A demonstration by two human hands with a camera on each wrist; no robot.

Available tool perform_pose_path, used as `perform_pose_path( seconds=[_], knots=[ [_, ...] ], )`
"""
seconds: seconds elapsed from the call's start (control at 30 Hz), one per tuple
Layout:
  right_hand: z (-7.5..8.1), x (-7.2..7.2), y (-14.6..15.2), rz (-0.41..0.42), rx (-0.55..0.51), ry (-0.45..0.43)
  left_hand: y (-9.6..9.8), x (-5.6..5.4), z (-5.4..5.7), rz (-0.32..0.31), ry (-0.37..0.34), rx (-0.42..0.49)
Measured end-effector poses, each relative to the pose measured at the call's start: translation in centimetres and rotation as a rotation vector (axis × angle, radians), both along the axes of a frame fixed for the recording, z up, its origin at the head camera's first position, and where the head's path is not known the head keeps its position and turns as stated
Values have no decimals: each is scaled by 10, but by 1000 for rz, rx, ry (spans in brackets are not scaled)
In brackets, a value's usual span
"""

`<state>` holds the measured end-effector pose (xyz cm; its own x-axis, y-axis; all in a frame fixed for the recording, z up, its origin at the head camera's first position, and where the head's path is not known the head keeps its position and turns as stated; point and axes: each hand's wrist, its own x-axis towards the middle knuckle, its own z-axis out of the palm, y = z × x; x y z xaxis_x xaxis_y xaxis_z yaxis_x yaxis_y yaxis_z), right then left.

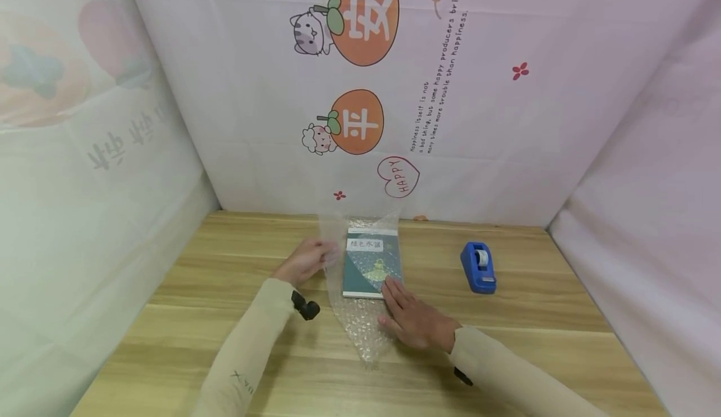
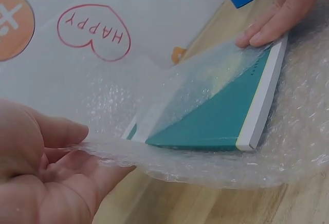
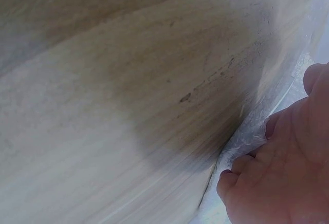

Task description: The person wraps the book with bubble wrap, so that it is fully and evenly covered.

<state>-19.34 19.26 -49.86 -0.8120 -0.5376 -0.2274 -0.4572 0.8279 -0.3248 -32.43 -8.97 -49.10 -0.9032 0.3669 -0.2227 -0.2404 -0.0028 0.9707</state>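
Observation:
A green book [image 1: 360,279] with a white band lies on a sheet of bubble wrap [image 1: 366,335] on the table. One flap of the wrap is folded from the right over part of its cover. My right hand [image 1: 419,320] rests with extended fingers on that flap at the book's lower right corner. At the book's left side, my left hand [image 1: 306,259] pinches the raised left edge of the wrap between thumb and fingers. The left wrist view shows this left hand [image 2: 56,167] close up, with the book [image 2: 205,121] lying inside the wrap.
A blue tape dispenser [image 1: 479,268] stands on the wooden table [image 1: 541,342] to the right of the book. White printed cloth [image 1: 270,104] forms a wall behind the table, with more cloth at both sides.

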Motion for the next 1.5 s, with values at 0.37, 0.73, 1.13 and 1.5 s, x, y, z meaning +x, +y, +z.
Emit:
perform_pose_path(
  seconds=[0.37, 0.73, 1.13, 1.5],
  knots=[
    [0, 0, 0, -4, -15, -11, 14, 2, 17, -76, 212, -225],
    [4, 1, -2, -28, 7, -29, 44, 5, 29, -83, 304, -569],
    [1, 0, -3, -31, 49, -19, 77, 4, 11, -87, 648, -948],
    [1, 1, -3, -32, 29, -19, 87, 13, 9, -125, 784, -1147]
  ],
)
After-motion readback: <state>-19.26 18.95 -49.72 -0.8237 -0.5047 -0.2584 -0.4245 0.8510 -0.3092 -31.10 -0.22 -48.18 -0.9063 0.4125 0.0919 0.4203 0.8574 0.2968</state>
